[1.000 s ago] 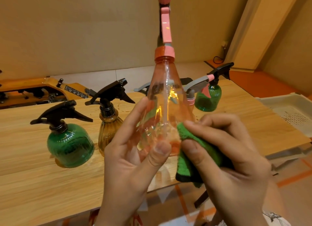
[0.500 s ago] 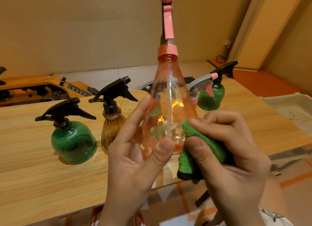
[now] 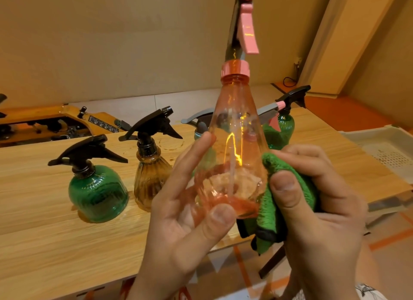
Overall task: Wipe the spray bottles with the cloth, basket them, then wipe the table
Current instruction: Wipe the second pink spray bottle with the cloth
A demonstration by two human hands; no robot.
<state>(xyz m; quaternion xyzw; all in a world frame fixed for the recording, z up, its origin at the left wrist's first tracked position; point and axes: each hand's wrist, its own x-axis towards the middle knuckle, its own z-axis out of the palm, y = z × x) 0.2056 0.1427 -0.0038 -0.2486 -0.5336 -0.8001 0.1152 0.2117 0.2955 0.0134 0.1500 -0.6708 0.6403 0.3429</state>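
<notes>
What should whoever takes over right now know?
Left hand: grips the pink spray bottle by its base, upright, off the table.
Right hand: presses the green cloth to the bottle's lower right side.
On the table: round green bottle, amber bottle, far green bottle, others partly hidden.
Basket at right; no bottle shows in it.
Done: nothing basketed.
Left: finish this wipe, wipe the rest, basket all, wipe the table.
</notes>
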